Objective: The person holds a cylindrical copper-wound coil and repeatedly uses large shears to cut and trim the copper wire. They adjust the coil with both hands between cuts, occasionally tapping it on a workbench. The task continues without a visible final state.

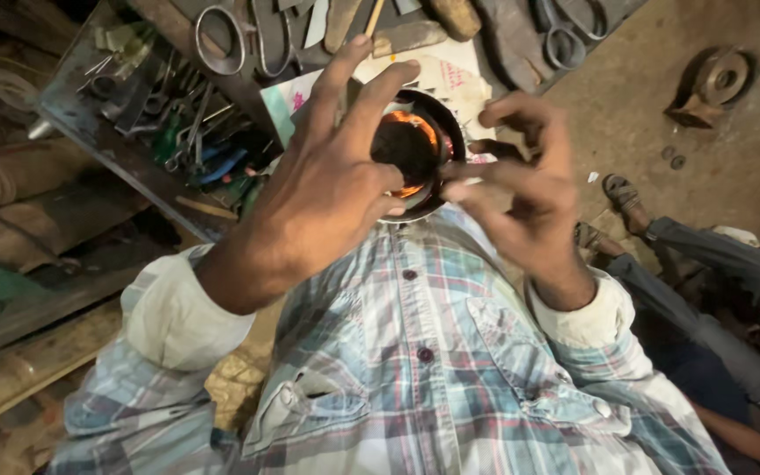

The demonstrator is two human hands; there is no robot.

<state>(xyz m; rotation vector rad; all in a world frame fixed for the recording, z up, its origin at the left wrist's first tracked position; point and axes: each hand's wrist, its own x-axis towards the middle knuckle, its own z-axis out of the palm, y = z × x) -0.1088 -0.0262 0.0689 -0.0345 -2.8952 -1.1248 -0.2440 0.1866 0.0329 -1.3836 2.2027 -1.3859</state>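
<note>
Low in the frame my plaid shirt (415, 352) fills the view, soft checked cotton with rolled pale cuffs. Above it, at centre, my left hand (327, 185) curls round the near rim of a small round metal bowl (428, 123), fingers spread and pressing, so that hand is gripping the bowl. My right hand (521, 189) pinches at the bowl's right edge, fingertips drawn together; I can't tell if anything is between them. I judge I'm working something at the rim, and the next move calls for a steady hold and a fine pinch. The bowl is dark inside with an orange glow. Beyond, at the upper edge, lie steel scissors (230, 40) and, upper left, a tray of tools (169, 123).
</note>
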